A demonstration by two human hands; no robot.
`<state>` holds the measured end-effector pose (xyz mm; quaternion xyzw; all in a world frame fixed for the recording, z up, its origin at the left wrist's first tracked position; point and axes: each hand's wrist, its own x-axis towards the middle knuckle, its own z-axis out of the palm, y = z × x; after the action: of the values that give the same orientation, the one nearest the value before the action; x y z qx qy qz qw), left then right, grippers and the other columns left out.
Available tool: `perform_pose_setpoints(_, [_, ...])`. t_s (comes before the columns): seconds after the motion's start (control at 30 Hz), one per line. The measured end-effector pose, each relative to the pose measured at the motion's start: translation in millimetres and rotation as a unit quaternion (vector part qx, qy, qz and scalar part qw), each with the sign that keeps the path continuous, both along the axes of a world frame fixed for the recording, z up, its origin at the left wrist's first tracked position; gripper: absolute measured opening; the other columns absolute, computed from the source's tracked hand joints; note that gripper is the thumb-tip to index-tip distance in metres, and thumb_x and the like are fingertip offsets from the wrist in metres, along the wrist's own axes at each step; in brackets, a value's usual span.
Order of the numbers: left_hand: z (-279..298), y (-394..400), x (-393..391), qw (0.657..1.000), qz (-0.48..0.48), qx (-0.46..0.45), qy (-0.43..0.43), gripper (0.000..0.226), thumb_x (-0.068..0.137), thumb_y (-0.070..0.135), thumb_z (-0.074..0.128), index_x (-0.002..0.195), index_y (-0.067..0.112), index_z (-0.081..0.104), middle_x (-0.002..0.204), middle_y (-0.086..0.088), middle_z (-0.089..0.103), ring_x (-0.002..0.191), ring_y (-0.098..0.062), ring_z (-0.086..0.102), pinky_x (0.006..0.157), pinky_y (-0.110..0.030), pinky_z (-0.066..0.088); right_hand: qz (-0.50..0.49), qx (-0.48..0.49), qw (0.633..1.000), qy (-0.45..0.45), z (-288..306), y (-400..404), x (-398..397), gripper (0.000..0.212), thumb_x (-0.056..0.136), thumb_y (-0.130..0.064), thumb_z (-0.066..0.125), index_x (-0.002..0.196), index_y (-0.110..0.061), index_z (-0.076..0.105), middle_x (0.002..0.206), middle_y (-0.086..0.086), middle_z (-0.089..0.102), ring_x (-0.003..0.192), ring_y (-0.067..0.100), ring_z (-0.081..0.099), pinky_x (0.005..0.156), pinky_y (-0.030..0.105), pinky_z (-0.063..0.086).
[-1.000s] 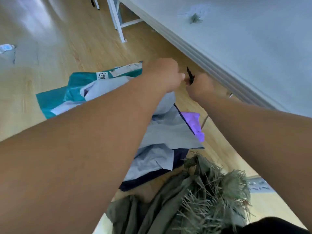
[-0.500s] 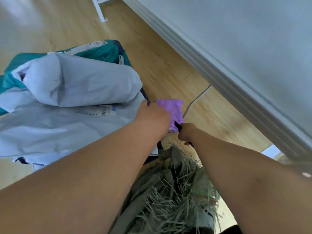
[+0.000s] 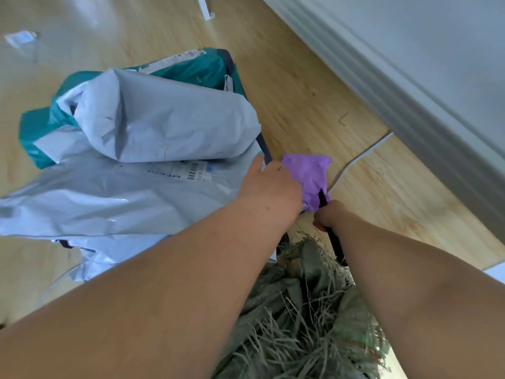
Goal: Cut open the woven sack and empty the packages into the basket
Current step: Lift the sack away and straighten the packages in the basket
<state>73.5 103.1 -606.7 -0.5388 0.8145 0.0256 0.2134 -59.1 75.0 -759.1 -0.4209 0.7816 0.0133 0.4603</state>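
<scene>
Nearest the camera, between the two bare forearms, lies the olive-green woven sack with a frayed, straw-like cut edge, crumpled on the light wooden plank floor. Just beyond it, the right hand is curled into a fist around a slim black-handled cutting tool; the handle sticks out below the fist over the sack's frayed edge, and the dark tip shows above the fist, against a small purple plastic package. The left hand rests on the near left edge of that purple package with its fingers bent down over it, though whether they actually pinch it cannot be told, as the fingertips are hidden. Left of the hands, a large flat grey plastic mailer bag with a barcode label is spread on the floor, and a bulkier grey plastic parcel lies on top of it. Behind these, a teal plastic mailer bag pokes out. A thin white cable runs across the floor toward the white baseboard and wall on the right.
</scene>
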Motion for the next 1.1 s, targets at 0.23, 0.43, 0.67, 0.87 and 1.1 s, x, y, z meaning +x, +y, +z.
perform_pose_setpoints(0.23, [9.3,1.8,-2.2,0.996,0.031,-0.026,0.083,0.047,0.089,0.035,0.057,0.132,0.019,0.046,0.131,-0.003,0.051,0.125,-0.023,0.044,0.107,-0.036,0.025,-0.067,-0.287,0.955,0.028,70.1,-18.5,6.3,0.014,0.089,-0.017,0.061,0.099,-0.009,0.059,0.097,0.011,0.062,0.087,0.030,0.058,0.062,0.029,0.034])
perform_pose_setpoints(0.43, [37.6,-0.5,5.9,0.897,0.211,-0.056,0.383,0.076,0.082,0.009,0.063,0.145,0.016,0.020,0.135,-0.013,0.042,0.121,-0.031,0.047,0.092,-0.044,0.045,0.000,-0.454,0.891,-0.010,162.0,-20.2,42.0,0.013,0.089,-0.017,0.059,0.101,-0.014,0.059,0.095,0.002,0.063,0.077,0.018,0.051,0.053,0.027,0.030])
perform_pose_setpoints(0.67, [93.2,-34.9,57.0,0.779,0.158,-0.390,0.465,0.066,0.088,0.005,0.059,0.147,0.009,0.031,0.150,-0.015,0.035,0.134,-0.031,0.038,0.107,-0.042,0.038,0.111,-0.601,0.791,-0.018,279.3,-34.3,94.9,0.017,0.084,-0.019,0.061,0.097,-0.016,0.072,0.097,0.005,0.061,0.089,0.018,0.058,0.073,0.027,0.042])
perform_pose_setpoints(0.87, [154.7,-56.7,151.3,0.819,0.185,-0.434,0.326,0.064,0.078,0.004,0.054,0.139,0.021,0.044,0.147,-0.003,0.038,0.136,-0.024,0.032,0.111,-0.036,0.023,0.211,-0.654,0.719,-0.101,340.4,-53.3,163.0,0.017,0.076,-0.011,0.069,0.083,-0.024,0.075,0.088,-0.004,0.058,0.088,0.013,0.059,0.080,0.025,0.046])
perform_pose_setpoints(1.1, [169.0,-61.8,222.2,0.936,0.252,-0.173,0.175,0.034,0.089,0.045,0.056,0.118,0.027,0.058,0.105,0.002,0.061,0.114,-0.023,0.054,0.114,-0.043,0.014,0.282,-0.474,0.834,-0.030,324.2,-76.2,177.9,0.024,0.085,-0.004,0.062,0.091,-0.020,0.077,0.094,0.000,0.071,0.087,0.022,0.065,0.081,0.033,0.055])
